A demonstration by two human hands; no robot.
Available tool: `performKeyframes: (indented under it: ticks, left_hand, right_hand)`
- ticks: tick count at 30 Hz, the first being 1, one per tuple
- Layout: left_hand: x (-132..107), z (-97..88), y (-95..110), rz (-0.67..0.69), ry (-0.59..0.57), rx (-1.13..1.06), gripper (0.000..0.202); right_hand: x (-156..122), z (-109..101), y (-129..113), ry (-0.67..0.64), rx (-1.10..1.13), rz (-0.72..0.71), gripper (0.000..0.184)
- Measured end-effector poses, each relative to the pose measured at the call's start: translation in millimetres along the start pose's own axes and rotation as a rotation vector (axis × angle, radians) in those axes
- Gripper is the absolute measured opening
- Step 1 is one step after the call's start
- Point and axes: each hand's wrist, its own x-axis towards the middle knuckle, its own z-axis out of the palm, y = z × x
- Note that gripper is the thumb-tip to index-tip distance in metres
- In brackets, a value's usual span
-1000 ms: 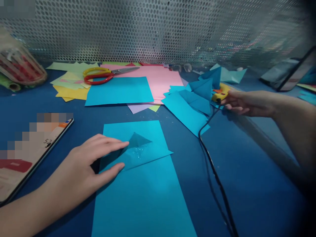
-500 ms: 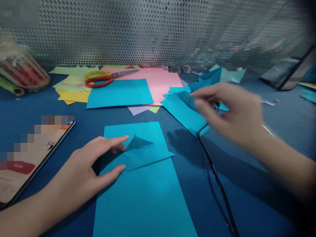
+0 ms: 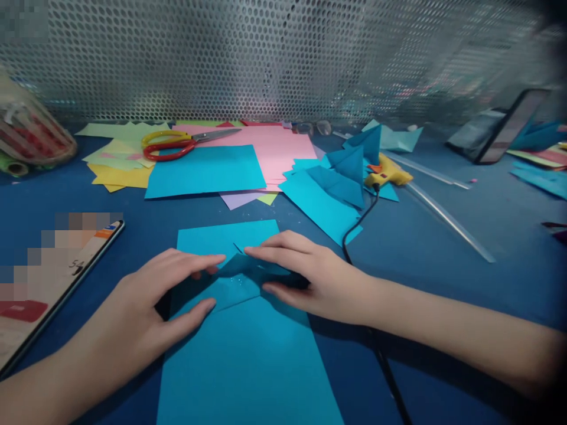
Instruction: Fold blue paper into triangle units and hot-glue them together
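A small folded piece of blue paper (image 3: 237, 288) lies across a long blue sheet (image 3: 239, 366), with shiny clear specks on its face. My left hand (image 3: 150, 301) rests at its left end, thumb and fingers apart around the corner. From the other side my right hand (image 3: 319, 277) holds the paper's right part, fingertips on the raised flap and thumb at the lower edge. Behind my right hand lies a yellow glue gun (image 3: 392, 171) with a clear glue stick (image 3: 452, 223) and a black cord (image 3: 354, 227) running under my right forearm.
Folded blue paper pieces (image 3: 349, 171) lie beside the glue gun. Scissors (image 3: 170, 147) rest on a blue sheet (image 3: 206, 174) and pink paper (image 3: 287, 147). A phone (image 3: 66, 301) lies at left, below a clear jar (image 3: 38, 124). Another phone (image 3: 511, 127) leans at far right.
My right hand has come away from the glue gun, moving left and down to the folded paper. Shiny specks now show on the paper. My left hand stays at its left end.
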Motion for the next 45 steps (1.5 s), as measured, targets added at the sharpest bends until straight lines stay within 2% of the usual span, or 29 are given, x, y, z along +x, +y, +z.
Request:
performKeyframes:
  ticks: [3,8,18,21,25,28,32,36,38,43,45]
  left_hand:
    - [1,-2.4,2,0.05,-0.037,0.025,0.036]
    - [-1,1.2,8,0.077,-0.03,0.062,0.034]
    - [-3,1.6,12,0.117,-0.061,0.133,0.035]
    - [-4,0.0,9,0.178,-0.051,0.156,0.035]
    - [-6,-4.2,5,0.281,-0.12,0.221,0.041]
    - [-6,-4.8,5,0.293,-0.154,0.244,0.044]
    - [-7,-1.9,5,0.284,-0.132,0.247,0.043]
    - [-8,-0.6,2,0.322,-0.158,0.253,0.048]
    - [-7,-0.5,2,0.307,-0.147,0.23,0.046]
    - [-7,-0.1,5,0.208,-0.097,0.102,0.024]
    - [-7,-0.2,6,0.205,-0.093,0.089,0.023]
  right_hand:
    - [1,1,0,0.034,-0.006,-0.04,0.035]
    - [2,3,0,0.044,-0.039,-0.096,0.025]
    - [3,2,-2,0.039,-0.107,-0.151,0.026]
    - [4,2,-2,0.038,-0.138,-0.18,0.024]
    - [4,2,-4,0.027,-0.181,-0.205,0.024]
    - [4,0,-6,0.02,-0.218,-0.227,0.025]
    - [4,-2,-8,0.007,-0.259,-0.243,0.029]
    - [3,0,-6,-0.015,-0.219,-0.221,0.027]
    - [2,2,-5,0.016,-0.157,-0.192,0.026]
    - [2,3,0,0.138,-0.037,-0.005,0.021]
    - [3,3,0,0.152,0.001,0.051,0.016]
